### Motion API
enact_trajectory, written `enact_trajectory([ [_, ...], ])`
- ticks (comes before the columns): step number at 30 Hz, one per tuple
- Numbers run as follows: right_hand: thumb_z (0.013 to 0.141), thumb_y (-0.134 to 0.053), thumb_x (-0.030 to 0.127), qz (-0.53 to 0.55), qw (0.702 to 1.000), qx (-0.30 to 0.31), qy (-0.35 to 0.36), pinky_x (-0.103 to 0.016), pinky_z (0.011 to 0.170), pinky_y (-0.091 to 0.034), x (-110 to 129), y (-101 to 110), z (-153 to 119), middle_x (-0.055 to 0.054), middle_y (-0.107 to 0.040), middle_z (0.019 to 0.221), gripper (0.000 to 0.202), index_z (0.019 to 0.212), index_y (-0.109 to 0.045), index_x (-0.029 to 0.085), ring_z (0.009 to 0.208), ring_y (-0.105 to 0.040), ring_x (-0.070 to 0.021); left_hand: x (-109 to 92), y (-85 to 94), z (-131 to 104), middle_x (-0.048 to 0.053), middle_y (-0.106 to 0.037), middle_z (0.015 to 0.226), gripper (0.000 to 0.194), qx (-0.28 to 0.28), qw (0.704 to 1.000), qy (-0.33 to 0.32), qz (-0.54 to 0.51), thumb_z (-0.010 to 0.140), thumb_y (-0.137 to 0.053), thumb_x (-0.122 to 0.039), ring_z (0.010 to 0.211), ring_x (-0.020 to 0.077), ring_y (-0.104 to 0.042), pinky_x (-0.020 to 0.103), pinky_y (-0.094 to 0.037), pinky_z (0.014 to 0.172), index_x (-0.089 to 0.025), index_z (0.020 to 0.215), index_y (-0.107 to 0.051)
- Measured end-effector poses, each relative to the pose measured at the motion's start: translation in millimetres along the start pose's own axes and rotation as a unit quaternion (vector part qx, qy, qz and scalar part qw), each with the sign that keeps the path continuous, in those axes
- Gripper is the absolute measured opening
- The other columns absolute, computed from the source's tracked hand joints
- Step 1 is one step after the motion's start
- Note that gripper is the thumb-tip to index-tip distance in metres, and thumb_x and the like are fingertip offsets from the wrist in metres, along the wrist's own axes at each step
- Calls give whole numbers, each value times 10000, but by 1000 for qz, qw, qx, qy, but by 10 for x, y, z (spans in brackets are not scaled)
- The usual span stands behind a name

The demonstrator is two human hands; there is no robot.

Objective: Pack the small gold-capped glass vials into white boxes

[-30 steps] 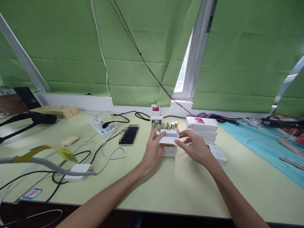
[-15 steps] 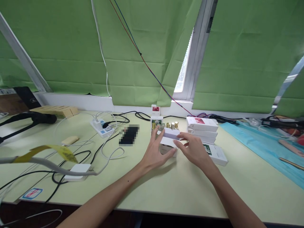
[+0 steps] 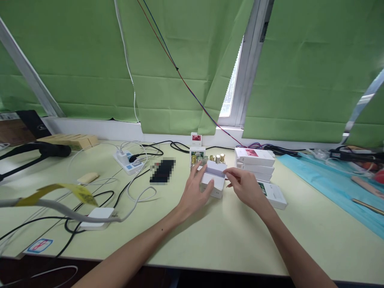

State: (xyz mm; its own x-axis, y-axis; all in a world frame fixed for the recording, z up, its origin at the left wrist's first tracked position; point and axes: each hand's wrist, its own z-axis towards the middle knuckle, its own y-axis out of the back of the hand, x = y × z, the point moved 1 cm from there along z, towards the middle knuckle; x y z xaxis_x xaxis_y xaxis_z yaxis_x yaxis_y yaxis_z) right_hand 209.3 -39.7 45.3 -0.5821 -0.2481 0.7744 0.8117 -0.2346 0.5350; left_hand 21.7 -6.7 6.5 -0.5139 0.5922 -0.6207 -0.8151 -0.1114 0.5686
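- Your left hand (image 3: pixel 193 190) holds the open white box (image 3: pixel 218 182), thumb at its front, fingers at its left side.
- Your right hand (image 3: pixel 247 188) is narrow, thumb and forefinger pinching the upper right edge.
- That box is mid-bench (image 3: pixel 240 248).
- Right of it lies a flat box (image 3: pixel 275 197).
- Behind that rises a box stack (image 3: pixel 255 165).
- Metallic-capped bottles (image 3: pixel 211 157) stand just behind the open box.

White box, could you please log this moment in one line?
left hand: gripping white box; right hand: at flap; behind: bottles; nearby: stacked boxes
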Motion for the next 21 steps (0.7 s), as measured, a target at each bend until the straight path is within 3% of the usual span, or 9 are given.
enact_trajectory([
  [7, 929, -421, 257, -9, 999, 31, 8, -320, 727, -610, -22, 1, -4, -48, -752, 963, 302, 994, -711, 207, 739, -729, -182, -10, -16, -17, 141, -320, 1521, 493, -10, 1000, -5, -4, 1004, -437, -430, 1313, 281, -493, 450, -454, 1106, -214, 1444, -487],
  [15, 908, -421, 187, -33, 997, 49, 42, -336, 784, -580, -112, -49, 7, -52, -752, 960, 332, 1089, -698, 209, 817, -738, -195, 27, -37, -14, 105, -189, 1641, 504, -7, 1000, -13, 15, 1032, -380, -438, 1507, 312, -237, 505, -322, 1203, -250, 1499, -406],
  [21, 869, -465, 171, -21, 997, 39, 61, -353, 818, -569, -137, -75, 15, -44, -757, 915, 267, 1003, -692, 213, 835, -723, -200, 55, -38, -12, 106, -319, 1602, 530, 10, 1000, 12, 7, 1049, -316, -456, 1494, 274, -275, 497, -294, 1218, -250, 1536, -345],
])
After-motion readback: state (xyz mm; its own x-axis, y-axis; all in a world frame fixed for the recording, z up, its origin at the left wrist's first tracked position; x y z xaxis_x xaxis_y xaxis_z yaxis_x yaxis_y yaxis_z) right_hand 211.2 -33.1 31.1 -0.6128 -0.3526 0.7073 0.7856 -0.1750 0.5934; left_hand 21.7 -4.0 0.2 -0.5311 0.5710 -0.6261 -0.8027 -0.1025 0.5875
